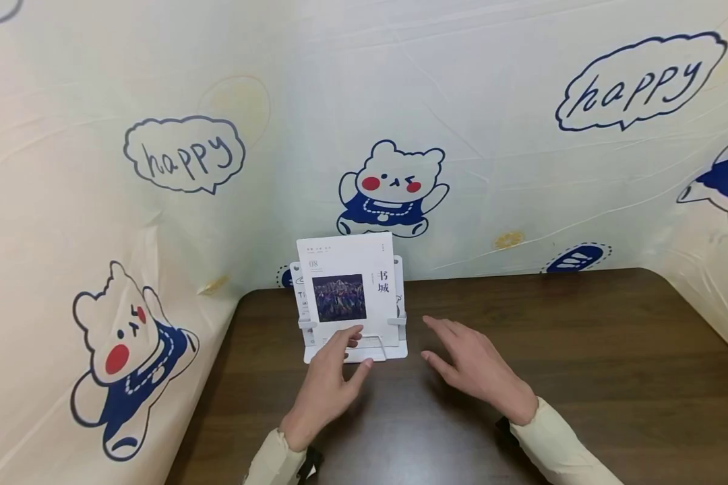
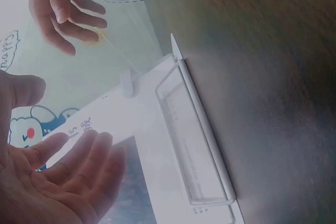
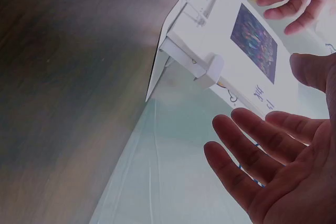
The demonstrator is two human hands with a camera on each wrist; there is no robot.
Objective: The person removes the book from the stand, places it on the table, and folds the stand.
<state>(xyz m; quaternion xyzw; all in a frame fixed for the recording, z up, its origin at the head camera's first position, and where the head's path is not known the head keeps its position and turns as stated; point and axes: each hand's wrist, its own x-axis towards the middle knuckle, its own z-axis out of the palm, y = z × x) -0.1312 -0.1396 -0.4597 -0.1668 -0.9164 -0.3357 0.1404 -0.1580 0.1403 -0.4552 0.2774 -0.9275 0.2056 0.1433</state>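
A white book [image 1: 373, 263] with a dark picture on its cover leans upright on a white book stand [image 1: 394, 353] at the back of the table. Side clips and a wire loop [image 2: 191, 129] on the stand sit in front of its pages. My left hand [image 1: 327, 387] hovers before the stand's lower left, fingers loosely spread and apart from the book in the left wrist view. To the right of the stand, my right hand [image 1: 476, 364] hangs over the table with relaxed fingers. Both palms [image 3: 299, 177] hold nothing.
The stand is on a dark brown wooden table [image 1: 582, 350], close to its back edge. A pale cloth [image 1: 491, 168] printed with cartoon bears and "happy" bubbles hangs behind and along the sides.
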